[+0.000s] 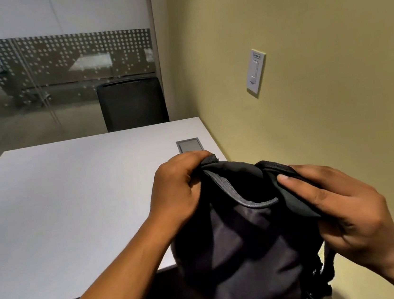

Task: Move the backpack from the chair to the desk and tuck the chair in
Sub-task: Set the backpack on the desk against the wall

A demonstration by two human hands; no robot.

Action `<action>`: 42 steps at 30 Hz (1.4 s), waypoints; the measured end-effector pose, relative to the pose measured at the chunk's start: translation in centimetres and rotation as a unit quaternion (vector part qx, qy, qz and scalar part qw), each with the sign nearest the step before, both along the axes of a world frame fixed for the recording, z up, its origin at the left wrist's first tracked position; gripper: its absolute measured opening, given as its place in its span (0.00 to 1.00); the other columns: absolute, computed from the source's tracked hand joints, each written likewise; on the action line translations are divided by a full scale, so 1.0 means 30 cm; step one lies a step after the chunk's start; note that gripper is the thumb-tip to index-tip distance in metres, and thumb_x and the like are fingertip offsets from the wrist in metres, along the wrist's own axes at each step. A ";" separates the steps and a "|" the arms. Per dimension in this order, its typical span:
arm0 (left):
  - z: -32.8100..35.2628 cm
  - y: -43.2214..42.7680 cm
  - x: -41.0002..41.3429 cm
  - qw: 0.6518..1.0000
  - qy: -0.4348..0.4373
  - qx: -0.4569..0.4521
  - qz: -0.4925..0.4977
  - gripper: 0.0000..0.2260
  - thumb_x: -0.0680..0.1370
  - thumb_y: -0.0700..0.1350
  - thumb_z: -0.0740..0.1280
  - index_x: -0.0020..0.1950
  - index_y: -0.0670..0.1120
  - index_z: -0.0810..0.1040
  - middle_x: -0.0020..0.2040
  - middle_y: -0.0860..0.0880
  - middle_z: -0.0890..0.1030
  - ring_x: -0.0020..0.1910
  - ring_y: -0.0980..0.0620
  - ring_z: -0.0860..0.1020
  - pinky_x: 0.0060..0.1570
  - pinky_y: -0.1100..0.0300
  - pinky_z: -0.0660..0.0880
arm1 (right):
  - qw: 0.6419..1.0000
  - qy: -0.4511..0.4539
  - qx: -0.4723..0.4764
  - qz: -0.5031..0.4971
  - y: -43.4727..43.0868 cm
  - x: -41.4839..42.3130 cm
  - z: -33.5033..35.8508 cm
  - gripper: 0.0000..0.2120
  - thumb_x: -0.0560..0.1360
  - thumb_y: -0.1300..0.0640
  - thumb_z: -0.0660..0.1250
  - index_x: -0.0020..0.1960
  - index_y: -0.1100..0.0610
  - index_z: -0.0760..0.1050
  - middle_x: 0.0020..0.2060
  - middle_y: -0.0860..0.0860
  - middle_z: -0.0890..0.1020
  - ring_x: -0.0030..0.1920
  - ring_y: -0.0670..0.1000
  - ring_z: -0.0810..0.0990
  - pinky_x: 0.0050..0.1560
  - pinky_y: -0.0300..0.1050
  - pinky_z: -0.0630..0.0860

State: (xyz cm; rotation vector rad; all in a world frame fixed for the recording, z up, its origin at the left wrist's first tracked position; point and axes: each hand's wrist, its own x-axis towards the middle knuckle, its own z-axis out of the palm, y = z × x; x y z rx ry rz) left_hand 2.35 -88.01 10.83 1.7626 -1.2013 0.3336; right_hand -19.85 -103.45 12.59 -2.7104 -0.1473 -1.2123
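- Desk (73, 201): white top, bare near its right front corner; the best landing spot, judged from here.
- Backpack (247, 242): black, held aloft at that corner, mostly past the front edge.
- Left hand (178, 191), right hand (342, 211): each clenched on the backpack's top fabric; lift clear, then lower flat.

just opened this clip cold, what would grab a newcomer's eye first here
The dark backpack fills the lower middle, held at the near edge of the white desk, its bottom hanging below the desktop. The left hand pinches its top edge and the right hand clamps a strap. Beyond the desk's far edge a black chair stands before the glass partition, and a light switch sits on the yellow wall to the right.
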 end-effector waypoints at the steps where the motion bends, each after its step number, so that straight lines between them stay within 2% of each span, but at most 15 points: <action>1: 0.005 -0.019 0.040 1.000 0.000 0.000 0.003 0.19 0.71 0.30 0.71 0.55 0.50 0.82 0.49 0.61 0.79 0.48 0.61 0.77 0.52 0.65 0.76 | 1.000 -0.001 0.006 -0.001 -0.018 0.037 0.000 0.24 0.70 0.74 0.60 0.64 0.60 0.75 0.62 0.55 0.78 0.61 0.55 0.78 0.58 0.44 0.74; 7: 0.031 -0.198 0.249 0.999 -0.035 0.022 0.004 0.21 0.70 0.29 0.68 0.55 0.50 0.82 0.51 0.55 0.83 0.51 0.57 0.78 0.54 0.65 0.74 | 0.998 0.013 0.046 -0.031 -0.147 0.217 -0.010 0.26 0.71 0.67 0.53 0.67 0.56 0.72 0.64 0.51 0.76 0.63 0.49 0.76 0.63 0.40 0.71; 10: 0.012 -0.335 0.315 0.998 -0.040 0.054 0.011 0.21 0.70 0.31 0.67 0.56 0.52 0.82 0.54 0.52 0.84 0.53 0.51 0.79 0.54 0.59 0.75 | 0.995 0.047 0.064 -0.062 -0.227 0.271 -0.047 0.25 0.72 0.64 0.53 0.68 0.55 0.72 0.63 0.51 0.76 0.63 0.51 0.76 0.64 0.40 0.70; 12: -0.016 -0.434 0.335 0.997 -0.037 0.065 0.026 0.21 0.69 0.32 0.67 0.56 0.54 0.82 0.55 0.53 0.83 0.56 0.49 0.79 0.54 0.57 0.74 | 0.990 0.064 0.088 -0.092 -0.286 0.291 -0.069 0.26 0.72 0.65 0.54 0.68 0.55 0.73 0.62 0.51 0.76 0.62 0.54 0.77 0.65 0.40 0.71; 14: -0.047 -0.522 0.338 0.998 -0.036 0.055 0.025 0.21 0.69 0.33 0.68 0.56 0.52 0.82 0.57 0.51 0.83 0.59 0.48 0.78 0.55 0.55 0.74 | 0.982 0.082 0.103 -0.135 -0.333 0.304 -0.079 0.28 0.68 0.70 0.58 0.67 0.56 0.74 0.61 0.53 0.76 0.61 0.56 0.77 0.65 0.43 0.71; 17: -0.093 -0.632 0.340 0.997 -0.025 0.063 0.031 0.21 0.72 0.36 0.71 0.63 0.48 0.78 0.64 0.48 0.79 0.67 0.47 0.73 0.64 0.50 0.72 | 0.958 0.143 0.136 -0.206 -0.389 0.322 -0.075 0.35 0.64 0.75 0.63 0.69 0.53 0.71 0.65 0.54 0.73 0.66 0.57 0.73 0.68 0.47 0.69; 19: -0.134 -0.662 0.328 0.995 -0.004 0.084 0.047 0.28 0.72 0.40 0.73 0.71 0.48 0.70 0.71 0.48 0.73 0.71 0.47 0.68 0.68 0.48 0.68 | 0.937 0.172 0.158 -0.259 -0.403 0.330 -0.060 0.35 0.67 0.68 0.66 0.71 0.50 0.66 0.70 0.52 0.68 0.72 0.57 0.65 0.72 0.52 0.65; 21: -0.185 -0.652 0.297 0.993 0.035 0.087 0.068 0.34 0.73 0.46 0.74 0.75 0.49 0.61 0.75 0.48 0.67 0.73 0.47 0.65 0.71 0.49 0.64 | 0.924 0.182 0.127 -0.313 -0.395 0.323 -0.061 0.35 0.70 0.56 0.70 0.73 0.47 0.60 0.75 0.51 0.62 0.77 0.56 0.53 0.75 0.57 0.57; 23: -0.270 -0.602 0.242 0.990 0.087 0.068 0.087 0.35 0.75 0.51 0.72 0.77 0.48 0.58 0.76 0.48 0.64 0.75 0.48 0.62 0.73 0.49 0.61 | 0.938 0.153 0.078 -0.301 -0.361 0.316 -0.091 0.34 0.71 0.50 0.69 0.73 0.49 0.60 0.75 0.52 0.61 0.78 0.54 0.49 0.77 0.57 0.51; 25: -0.387 -0.531 0.161 0.982 0.140 0.050 0.115 0.33 0.77 0.54 0.69 0.77 0.47 0.58 0.77 0.49 0.62 0.76 0.50 0.58 0.74 0.53 0.58 | 0.966 0.135 0.035 -0.220 -0.311 0.317 -0.156 0.25 0.74 0.52 0.67 0.70 0.52 0.67 0.74 0.52 0.66 0.78 0.54 0.54 0.76 0.58 0.53; 27: -0.520 -0.458 0.057 0.964 0.211 0.046 0.154 0.33 0.78 0.56 0.66 0.78 0.47 0.56 0.78 0.49 0.60 0.77 0.52 0.55 0.74 0.57 0.54 | 0.970 0.179 -0.028 -0.162 -0.274 0.322 -0.250 0.19 0.75 0.54 0.64 0.66 0.53 0.72 0.72 0.52 0.70 0.76 0.54 0.59 0.75 0.57 0.57; 30: -0.702 -0.385 -0.095 0.921 0.321 0.075 0.207 0.33 0.79 0.57 0.63 0.78 0.45 0.55 0.79 0.46 0.57 0.78 0.51 0.53 0.74 0.55 0.54 | 0.932 0.305 -0.086 -0.175 -0.262 0.337 -0.375 0.21 0.76 0.50 0.62 0.68 0.52 0.71 0.73 0.52 0.69 0.76 0.54 0.60 0.75 0.55 0.58; 34: -0.862 -0.359 -0.203 0.884 0.365 0.176 0.234 0.35 0.80 0.59 0.59 0.79 0.42 0.50 0.80 0.44 0.50 0.78 0.48 0.50 0.75 0.54 0.52 | 0.873 0.430 -0.141 -0.184 -0.308 0.331 -0.476 0.26 0.77 0.45 0.59 0.72 0.53 0.67 0.74 0.53 0.67 0.76 0.54 0.60 0.75 0.55 0.56; 38: -0.930 -0.376 -0.193 0.880 0.374 0.218 0.194 0.37 0.80 0.62 0.53 0.79 0.44 0.40 0.80 0.47 0.40 0.78 0.50 0.42 0.75 0.55 0.46 | 0.846 0.470 -0.176 -0.180 -0.349 0.328 -0.523 0.27 0.77 0.44 0.55 0.72 0.55 0.67 0.73 0.54 0.68 0.75 0.56 0.63 0.74 0.55 0.56; 42: -0.945 -0.417 -0.155 0.879 0.366 0.250 0.175 0.36 0.81 0.61 0.51 0.78 0.42 0.38 0.79 0.45 0.37 0.78 0.49 0.40 0.74 0.56 0.41 | 0.839 0.475 -0.182 -0.194 -0.370 0.350 -0.535 0.28 0.77 0.45 0.50 0.72 0.56 0.66 0.74 0.55 0.68 0.75 0.56 0.62 0.74 0.55 0.56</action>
